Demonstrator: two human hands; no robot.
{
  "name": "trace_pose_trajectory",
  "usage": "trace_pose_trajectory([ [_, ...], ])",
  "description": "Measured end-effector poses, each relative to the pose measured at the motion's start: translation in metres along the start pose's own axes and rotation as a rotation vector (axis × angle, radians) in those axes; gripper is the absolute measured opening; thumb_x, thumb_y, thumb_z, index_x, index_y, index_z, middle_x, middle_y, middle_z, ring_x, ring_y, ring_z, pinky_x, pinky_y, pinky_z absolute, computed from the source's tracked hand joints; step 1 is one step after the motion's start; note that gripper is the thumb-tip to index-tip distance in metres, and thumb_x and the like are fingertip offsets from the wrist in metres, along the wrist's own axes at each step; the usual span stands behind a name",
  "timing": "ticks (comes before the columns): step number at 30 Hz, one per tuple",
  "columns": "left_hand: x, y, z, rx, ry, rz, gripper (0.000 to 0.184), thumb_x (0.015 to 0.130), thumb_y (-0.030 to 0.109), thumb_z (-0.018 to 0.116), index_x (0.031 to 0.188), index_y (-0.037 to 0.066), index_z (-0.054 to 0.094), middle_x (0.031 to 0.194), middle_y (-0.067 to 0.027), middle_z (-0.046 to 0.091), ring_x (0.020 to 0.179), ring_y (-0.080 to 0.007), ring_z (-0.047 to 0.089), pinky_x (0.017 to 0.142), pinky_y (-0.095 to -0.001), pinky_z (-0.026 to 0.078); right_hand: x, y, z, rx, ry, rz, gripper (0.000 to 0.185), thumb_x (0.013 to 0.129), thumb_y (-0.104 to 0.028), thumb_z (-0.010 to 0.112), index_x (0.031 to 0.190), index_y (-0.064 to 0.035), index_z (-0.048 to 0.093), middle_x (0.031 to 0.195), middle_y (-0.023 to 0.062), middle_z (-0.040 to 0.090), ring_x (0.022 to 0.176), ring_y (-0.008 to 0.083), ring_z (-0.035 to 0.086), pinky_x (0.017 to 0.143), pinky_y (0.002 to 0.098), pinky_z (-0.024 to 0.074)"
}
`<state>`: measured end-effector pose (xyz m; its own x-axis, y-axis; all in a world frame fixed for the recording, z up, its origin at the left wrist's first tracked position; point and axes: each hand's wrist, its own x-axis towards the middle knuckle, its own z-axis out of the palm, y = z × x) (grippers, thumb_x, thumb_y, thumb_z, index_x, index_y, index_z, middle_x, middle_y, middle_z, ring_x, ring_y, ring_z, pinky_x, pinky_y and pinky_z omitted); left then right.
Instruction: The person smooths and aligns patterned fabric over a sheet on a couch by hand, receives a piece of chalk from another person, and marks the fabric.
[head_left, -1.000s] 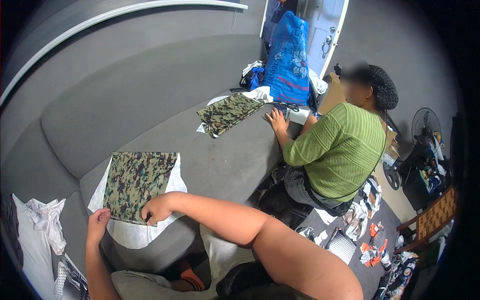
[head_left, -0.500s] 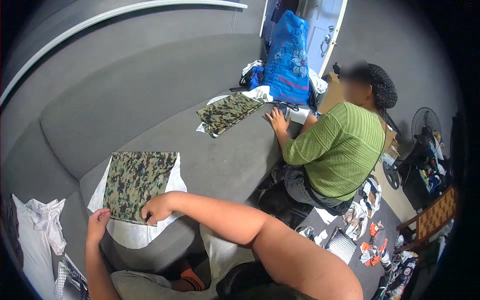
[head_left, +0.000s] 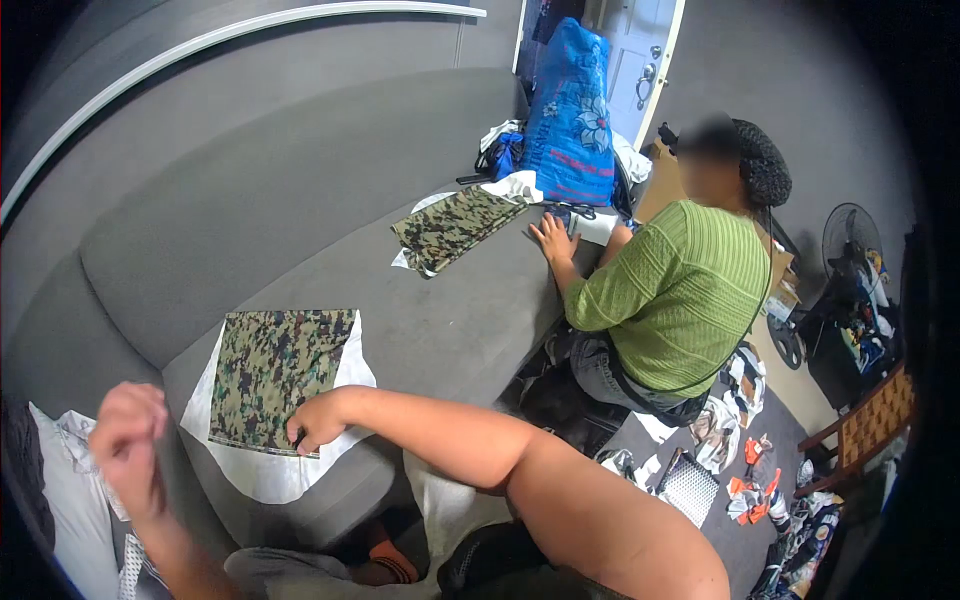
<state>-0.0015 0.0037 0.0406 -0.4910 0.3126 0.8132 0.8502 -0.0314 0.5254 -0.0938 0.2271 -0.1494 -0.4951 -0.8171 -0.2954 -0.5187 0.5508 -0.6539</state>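
Observation:
A camouflage cloth [head_left: 272,375] lies flat over a larger white cloth [head_left: 265,478] on the grey sofa seat. At the camouflage cloth's lower right corner, my right hand [head_left: 320,421] is closed, its fingertips pinching the edge. My left hand [head_left: 130,445] is raised to the left of both cloths, touching neither, blurred by motion with its fingers curled; whether it holds anything cannot be made out. A second camouflage piece [head_left: 455,230] with white fabric lies farther up the seat.
A person in a green top [head_left: 690,290] sits at the right, one hand on the sofa [head_left: 420,310]. Beyond stands a large blue bag [head_left: 570,120]. Fabric scraps [head_left: 755,480] litter the floor near a wooden chair [head_left: 865,430]. White garments [head_left: 80,500] lie at the left.
My left hand has let go of the camouflage cloth's lower left corner and moved up and left. My right hand stays at the lower right corner. The view has shifted slightly.

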Motion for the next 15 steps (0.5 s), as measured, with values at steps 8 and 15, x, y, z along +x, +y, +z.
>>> trace_pose_trajectory([
  [8,0.022,0.13,0.06,-0.396,-0.197,0.205,0.035,0.083,0.037,0.071,0.114,0.02,0.067,0.095,0.0051,0.064,0.086,-0.0147,0.05,0.078,-0.0339,0.032,-0.005,0.0,-0.003,0.009,0.028,-0.001,0.05,0.086,-0.041,0.066,0.124,-0.009,0.06,0.102,0.0142,0.069,0.101,0.0307,0.063,0.085,0.039,0.0481],
  [15,0.013,0.135,0.084,-0.692,-0.166,0.162,0.032,0.085,0.035,0.069,0.115,0.022,0.07,0.093,0.0079,0.064,0.084,-0.0138,0.049,0.076,-0.0347,0.03,0.001,-0.002,0.002,0.0,0.012,-0.005,0.049,0.086,-0.04,0.066,0.124,-0.0095,0.06,0.101,0.0141,0.069,0.099,0.0307,0.064,0.085,0.0389,0.0482],
])
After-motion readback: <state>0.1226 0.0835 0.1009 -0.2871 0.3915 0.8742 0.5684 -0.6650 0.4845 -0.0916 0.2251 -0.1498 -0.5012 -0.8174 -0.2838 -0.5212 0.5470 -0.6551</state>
